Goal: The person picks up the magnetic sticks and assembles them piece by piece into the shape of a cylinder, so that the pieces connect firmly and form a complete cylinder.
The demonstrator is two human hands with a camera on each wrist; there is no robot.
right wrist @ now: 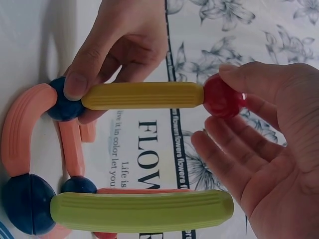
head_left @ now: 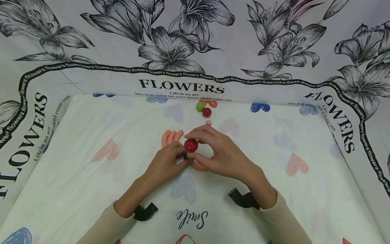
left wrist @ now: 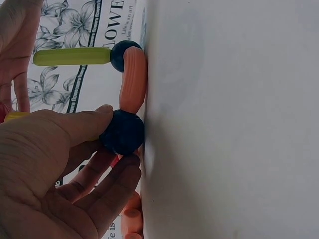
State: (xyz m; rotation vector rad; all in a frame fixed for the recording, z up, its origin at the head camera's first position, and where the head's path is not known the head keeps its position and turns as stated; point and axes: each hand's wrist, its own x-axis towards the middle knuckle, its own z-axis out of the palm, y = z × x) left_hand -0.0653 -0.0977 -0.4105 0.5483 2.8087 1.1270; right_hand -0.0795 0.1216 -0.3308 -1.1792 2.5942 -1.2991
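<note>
My left hand pinches a dark blue ball low on the table. From that ball a straight yellow stick stands upright, with a red ball on its upper end. My right hand holds the red ball between thumb and fingers. A curved orange stick joins the held blue ball to another blue ball, which carries an upright green stick. Behind these, a further blue ball connects to an orange stick. From above, the hands hide much of the structure.
Several curved orange sticks lie just beyond my left hand. Farther back, a loose green ball and a red ball sit near the far edge of the heart-patterned white cloth.
</note>
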